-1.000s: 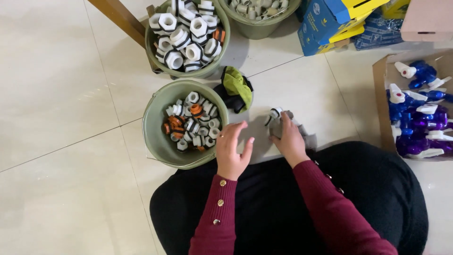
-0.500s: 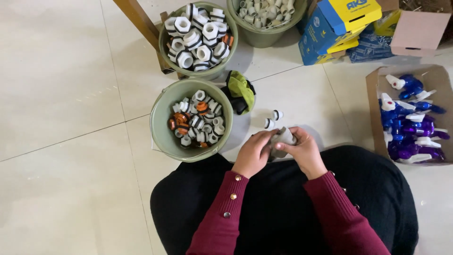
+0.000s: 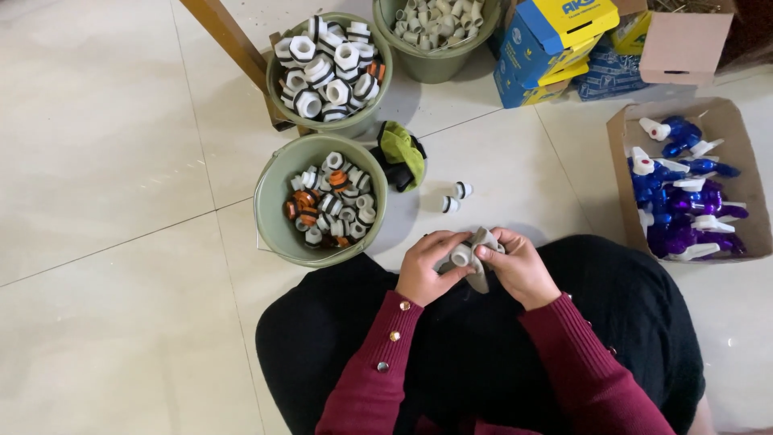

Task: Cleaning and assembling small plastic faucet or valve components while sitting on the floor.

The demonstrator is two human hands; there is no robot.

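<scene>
From the head camera you look straight down at your lap. Your left hand [image 3: 427,270] and right hand [image 3: 519,270] meet over a grey plastic fitting [image 3: 477,256], both sets of fingers curled around it; the left grips its round white-ended collar, and the right thumb presses on top. Most of the fitting is hidden under your fingers, so its full shape is hard to make out.

Just beyond your hands, two small white-and-black caps [image 3: 452,198] lie on the tiled floor [image 3: 105,161], close to each other. To the left of them stands a green bucket [image 3: 270,201] of small white, black and orange rings, near your left knee. Farther off is a second green bucket [image 3: 278,84] heaped with larger white hex nuts, and a third bucket [image 3: 435,64] of pale pieces is cut off by the top edge. Between the buckets lies a crumpled green and black cloth [image 3: 400,153].

At far right a cardboard box [image 3: 620,129] holds blue and purple spray triggers [image 3: 680,201]. Blue and yellow cartons [image 3: 547,40] are partly cut off at the top.
</scene>
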